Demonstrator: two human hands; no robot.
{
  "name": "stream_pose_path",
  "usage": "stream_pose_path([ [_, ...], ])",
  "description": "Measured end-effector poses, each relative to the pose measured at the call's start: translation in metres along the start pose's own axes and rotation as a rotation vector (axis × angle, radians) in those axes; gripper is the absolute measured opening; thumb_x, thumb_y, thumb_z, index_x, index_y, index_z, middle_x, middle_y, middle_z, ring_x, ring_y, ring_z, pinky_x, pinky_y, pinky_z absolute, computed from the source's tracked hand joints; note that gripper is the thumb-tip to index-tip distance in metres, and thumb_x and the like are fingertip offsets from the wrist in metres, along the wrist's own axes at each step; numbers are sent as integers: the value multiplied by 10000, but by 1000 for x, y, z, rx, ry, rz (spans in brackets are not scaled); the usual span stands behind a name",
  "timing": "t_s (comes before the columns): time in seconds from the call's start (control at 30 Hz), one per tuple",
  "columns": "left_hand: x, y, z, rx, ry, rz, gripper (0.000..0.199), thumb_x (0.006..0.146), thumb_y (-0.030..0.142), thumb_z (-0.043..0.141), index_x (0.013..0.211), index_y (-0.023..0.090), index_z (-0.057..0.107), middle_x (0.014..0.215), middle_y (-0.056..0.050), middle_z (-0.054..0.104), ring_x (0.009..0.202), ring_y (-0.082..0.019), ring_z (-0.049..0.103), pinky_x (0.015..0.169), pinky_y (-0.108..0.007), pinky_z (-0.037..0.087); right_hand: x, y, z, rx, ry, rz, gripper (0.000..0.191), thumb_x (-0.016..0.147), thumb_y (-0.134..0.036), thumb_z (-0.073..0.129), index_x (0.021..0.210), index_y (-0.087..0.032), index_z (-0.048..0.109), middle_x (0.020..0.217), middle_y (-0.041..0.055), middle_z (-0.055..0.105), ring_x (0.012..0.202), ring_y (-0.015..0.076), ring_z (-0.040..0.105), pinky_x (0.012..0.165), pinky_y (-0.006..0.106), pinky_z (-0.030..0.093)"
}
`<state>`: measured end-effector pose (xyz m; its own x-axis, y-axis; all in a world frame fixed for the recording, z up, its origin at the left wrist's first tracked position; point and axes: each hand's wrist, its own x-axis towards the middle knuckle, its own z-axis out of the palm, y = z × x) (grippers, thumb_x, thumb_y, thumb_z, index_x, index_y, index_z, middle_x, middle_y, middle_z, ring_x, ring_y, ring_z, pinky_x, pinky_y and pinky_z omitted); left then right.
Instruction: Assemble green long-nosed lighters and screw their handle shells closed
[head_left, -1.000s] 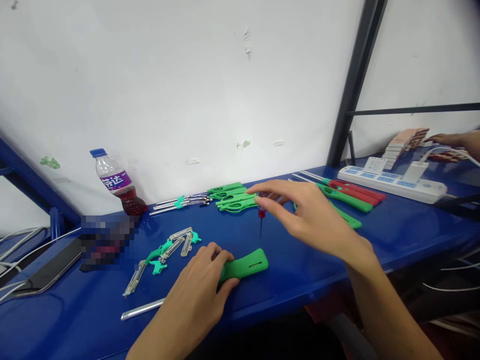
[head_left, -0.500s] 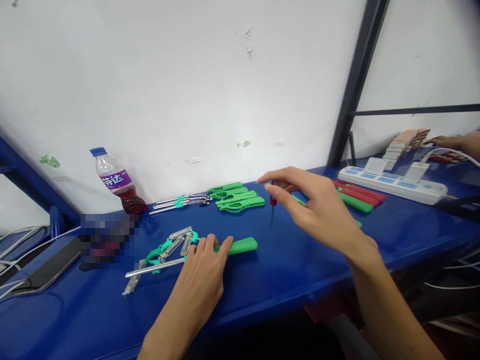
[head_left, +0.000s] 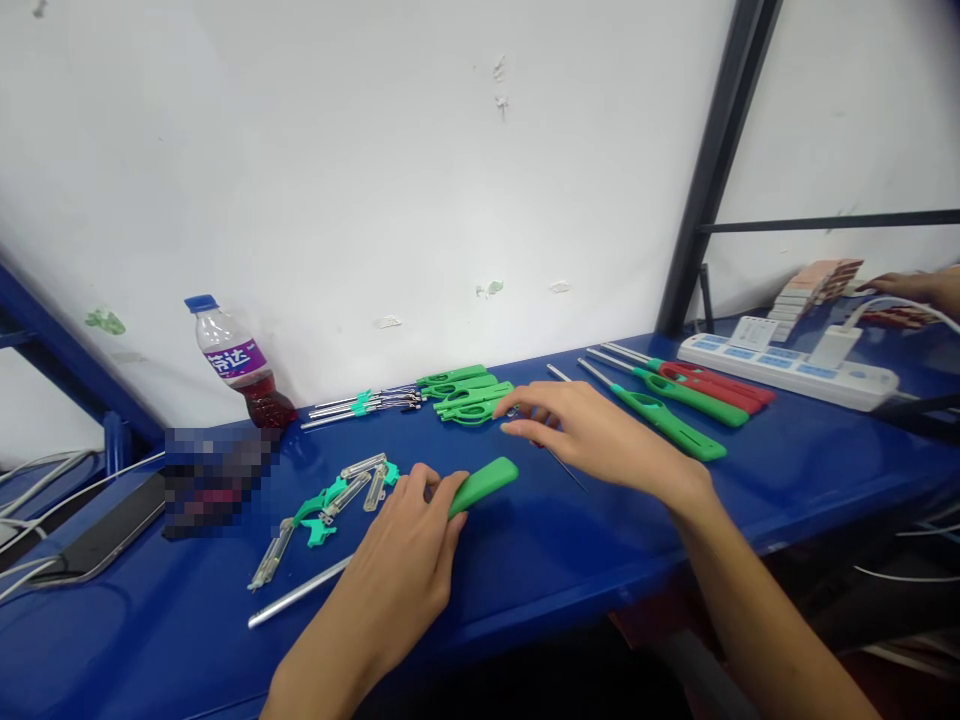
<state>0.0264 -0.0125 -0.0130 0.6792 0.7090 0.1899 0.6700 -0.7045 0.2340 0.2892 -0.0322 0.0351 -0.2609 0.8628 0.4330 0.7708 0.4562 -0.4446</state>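
Note:
My left hand (head_left: pixel 409 535) is closed around a long-reach lighter with a green handle (head_left: pixel 487 482); its metal tube (head_left: pixel 300 592) sticks out at the lower left, low over the table. My right hand (head_left: pixel 577 430) has its fingers curled around a screwdriver, whose thin shaft (head_left: pixel 566 470) points down and to the right. Most of the screwdriver's handle is hidden by the hand. Clear plastic pieces (head_left: pixel 346 497) and teal trigger-like parts (head_left: pixel 319 532) lie to the left of my left hand.
Green handle shells (head_left: pixel 469 392) and metal rods (head_left: pixel 352 407) lie by the wall. To the right are green lighters (head_left: pixel 679 432), red lighters (head_left: pixel 724 382) and a power strip (head_left: pixel 795 372). A bottle (head_left: pixel 251 370) and phone (head_left: pixel 105 530) stand left. Another person's hand (head_left: pixel 904 287) is far right.
The lighter in my left hand has turned, its tube end swinging toward me. My right hand has moved left and lower, and the screwdriver has gone from upright to slanted.

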Motion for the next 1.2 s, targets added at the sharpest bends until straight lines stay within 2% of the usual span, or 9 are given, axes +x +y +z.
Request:
stream_pose_path([
  [0.13, -3, -3, -10, -112, 50, 7, 445, 1141, 320, 256, 1502, 260, 509, 1243, -93, 596, 996, -250, 662, 912, -439, 554, 4, 14, 9, -6, -104, 40, 230, 1072, -331, 584, 1187, -251, 767, 1041, 43, 804, 921, 228, 725, 817, 340, 508],
  [0.23, -5, -8, -15, -149, 144, 16, 404, 1143, 348, 312, 1453, 279, 562, 1262, -74, 647, 1151, -259, 659, 978, -405, 535, 2, 23, 15, -11, -181, 39, 176, 1019, -300, 653, 1112, -253, 795, 948, 33, 803, 869, 236, 723, 779, 341, 506],
  [0.33, -6, -11, -16, -190, 179, 4, 380, 1135, 386, 362, 1398, 279, 614, 1261, -62, 686, 1222, -266, 638, 1049, -413, 493, 1, 23, 14, 3, -180, 35, 244, 1013, -308, 658, 1218, -241, 773, 1125, 73, 801, 1057, 273, 719, 899, 380, 523],
  [0.43, -4, -12, -19, -219, 218, -53, 408, 1122, 423, 366, 1340, 244, 661, 1108, -64, 715, 1102, -281, 662, 1014, -435, 479, -1, 12, 8, 75, -171, 15, 339, 1037, -385, 634, 1332, -239, 714, 1241, 71, 781, 1098, 246, 719, 944, 373, 544],
  [0.57, -2, -8, -26, -346, 221, -115, 450, 1117, 484, 371, 1292, 216, 687, 801, -3, 640, 783, -220, 624, 799, -351, 473, -1, -10, 0, 302, -256, -21, 254, 993, -462, 698, 1075, -224, 729, 1016, 15, 785, 897, 189, 710, 760, 294, 534],
  [0.67, -4, -1, -32, -512, 160, -146, 452, 1102, 543, 412, 1252, 225, 697, 739, 29, 590, 682, -181, 560, 646, -290, 418, -1, -23, 1, 315, -200, -31, 321, 990, -488, 697, 832, -218, 627, 743, -51, 624, 683, 134, 562, 607, 265, 406],
  [0.73, -6, 4, -34, -575, 133, -154, 415, 1071, 559, 488, 1198, 235, 715, 754, 33, 584, 672, -166, 533, 607, -266, 401, 0, -29, 5, 299, -169, -18, 403, 990, -521, 684, 755, -213, 574, 661, -72, 496, 616, 115, 445, 553, 271, 317],
  [0.9, -9, 13, -37, -616, 138, -142, 294, 992, 512, 639, 1038, 244, 751, 790, 34, 607, 651, -140, 481, 571, -236, 379, -1, -41, 11, 320, -163, 32, 549, 949, -587, 701, 622, -205, 480, 602, -76, 358, 571, 99, 328, 514, 291, 226],
  [1.2, -11, 13, -30, -623, 207, -202, 393, 961, 543, 653, 1123, 203, 768, 645, 41, 536, 592, -147, 473, 530, -249, 342, 0, -43, 11, 352, -113, 2, 583, 961, -517, 715, 590, -200, 396, 586, -81, 314, 560, 83, 287, 487, 280, 199],
])
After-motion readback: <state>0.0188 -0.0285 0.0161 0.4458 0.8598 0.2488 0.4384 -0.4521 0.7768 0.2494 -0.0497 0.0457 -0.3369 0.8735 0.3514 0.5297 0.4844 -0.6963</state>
